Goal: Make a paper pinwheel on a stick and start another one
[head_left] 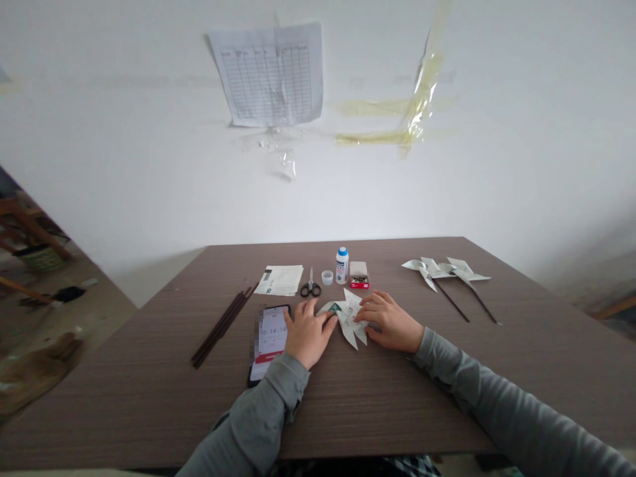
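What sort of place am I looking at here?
Probably a makeshift indoor craft spot: a table against a bare-looking wall, with scissors, a small bottle and paper pinwheels on it.

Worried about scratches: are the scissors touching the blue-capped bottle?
Apart: the head view shows the scissors left of the blue-capped bottle, with a cup and bare table between.

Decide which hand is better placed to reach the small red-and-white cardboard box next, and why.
Probably the right hand: it is nearer the box, while the left hand is at the left side of the folded printed white paper.
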A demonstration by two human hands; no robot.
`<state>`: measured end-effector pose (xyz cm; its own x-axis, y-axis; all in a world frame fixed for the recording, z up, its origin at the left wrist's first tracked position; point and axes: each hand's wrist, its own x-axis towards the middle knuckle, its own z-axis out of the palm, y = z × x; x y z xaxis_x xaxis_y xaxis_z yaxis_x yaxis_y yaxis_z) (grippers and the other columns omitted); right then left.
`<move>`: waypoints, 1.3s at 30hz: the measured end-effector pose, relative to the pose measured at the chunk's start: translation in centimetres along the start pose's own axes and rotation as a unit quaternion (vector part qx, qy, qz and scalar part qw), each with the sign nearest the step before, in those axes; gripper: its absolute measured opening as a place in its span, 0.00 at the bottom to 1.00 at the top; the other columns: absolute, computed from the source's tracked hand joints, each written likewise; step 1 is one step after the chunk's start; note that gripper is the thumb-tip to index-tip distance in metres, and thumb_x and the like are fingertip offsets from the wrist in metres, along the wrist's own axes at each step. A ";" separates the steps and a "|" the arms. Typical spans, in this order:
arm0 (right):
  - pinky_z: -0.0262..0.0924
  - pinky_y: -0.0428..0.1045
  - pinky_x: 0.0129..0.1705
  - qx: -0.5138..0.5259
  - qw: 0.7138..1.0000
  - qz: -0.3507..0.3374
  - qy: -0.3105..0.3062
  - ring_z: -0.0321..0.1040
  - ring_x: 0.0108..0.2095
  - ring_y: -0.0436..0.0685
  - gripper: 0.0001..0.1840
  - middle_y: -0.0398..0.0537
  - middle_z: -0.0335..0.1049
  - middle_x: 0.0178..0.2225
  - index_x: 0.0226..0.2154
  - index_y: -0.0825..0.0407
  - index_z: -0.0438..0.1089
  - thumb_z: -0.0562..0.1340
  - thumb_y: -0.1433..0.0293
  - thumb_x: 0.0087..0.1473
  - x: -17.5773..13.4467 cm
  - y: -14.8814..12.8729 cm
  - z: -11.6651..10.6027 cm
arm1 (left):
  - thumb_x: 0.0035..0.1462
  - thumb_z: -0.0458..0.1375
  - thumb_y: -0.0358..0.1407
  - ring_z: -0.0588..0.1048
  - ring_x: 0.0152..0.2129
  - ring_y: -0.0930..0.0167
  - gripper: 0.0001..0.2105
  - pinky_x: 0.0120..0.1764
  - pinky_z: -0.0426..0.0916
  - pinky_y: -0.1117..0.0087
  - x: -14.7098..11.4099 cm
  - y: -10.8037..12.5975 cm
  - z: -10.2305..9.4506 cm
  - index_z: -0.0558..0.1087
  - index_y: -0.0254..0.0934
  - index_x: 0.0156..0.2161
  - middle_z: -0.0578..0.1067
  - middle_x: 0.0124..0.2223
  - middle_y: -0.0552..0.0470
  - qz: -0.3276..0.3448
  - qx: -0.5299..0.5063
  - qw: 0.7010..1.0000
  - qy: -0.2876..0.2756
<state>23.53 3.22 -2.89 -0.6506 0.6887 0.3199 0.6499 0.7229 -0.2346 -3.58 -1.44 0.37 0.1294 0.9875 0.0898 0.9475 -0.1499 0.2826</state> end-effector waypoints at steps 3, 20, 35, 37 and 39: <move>0.71 0.77 0.85 0.000 1.000 0.008 0.004 0.88 0.68 0.72 0.32 0.50 0.97 0.57 0.55 0.38 0.96 0.71 0.81 0.57 0.0 0.1 0.1 | 0.86 0.65 0.46 0.73 0.83 0.40 0.16 0.87 0.59 0.16 0.1 0.2 0.2 0.96 0.51 0.64 0.80 0.85 0.41 -0.002 0.002 1.000 -0.002; 0.69 0.80 0.87 0.054 0.989 0.113 0.079 0.90 0.68 0.75 0.12 0.52 0.96 0.55 0.47 0.37 0.95 0.73 0.68 0.77 -0.5 0.9 2.7 | 0.72 0.76 0.45 0.74 0.83 0.39 0.26 0.88 0.61 0.21 0.0 1.4 1.2 0.88 0.44 0.71 0.79 0.84 0.34 -0.008 0.000 1.000 -0.007; 0.60 0.89 0.89 0.014 0.983 0.148 0.111 0.89 0.66 0.76 0.14 0.50 0.98 0.53 0.53 0.36 0.95 0.73 0.70 0.78 -0.5 0.2 4.0 | 0.71 0.78 0.39 0.75 0.83 0.39 0.28 0.88 0.60 0.19 -0.1 1.7 1.0 0.87 0.45 0.73 0.80 0.83 0.35 0.000 -0.017 1.000 0.008; 0.59 0.90 0.88 0.002 0.984 0.141 0.111 0.88 0.65 0.76 0.14 0.51 0.98 0.52 0.53 0.37 0.95 0.73 0.70 0.78 -0.6 0.4 4.2 | 0.71 0.78 0.38 0.75 0.83 0.40 0.28 0.88 0.59 0.19 -0.1 1.7 1.0 0.87 0.45 0.74 0.80 0.84 0.35 0.001 -0.018 1.000 0.006; 0.57 0.90 0.88 -0.004 0.985 0.134 0.112 0.87 0.65 0.76 0.15 0.50 0.97 0.51 0.53 0.36 0.96 0.73 0.71 0.78 -0.7 0.5 4.4 | 0.72 0.77 0.37 0.75 0.83 0.40 0.29 0.88 0.59 0.18 -0.1 1.7 1.0 0.87 0.47 0.75 0.79 0.84 0.35 0.005 -0.020 1.000 0.004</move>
<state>22.61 3.33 -7.26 -0.3531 0.8247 0.4418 0.7905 0.5156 -0.3306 -1.72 -1.76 -0.14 0.1359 0.9856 0.1005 0.9340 -0.1613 0.3189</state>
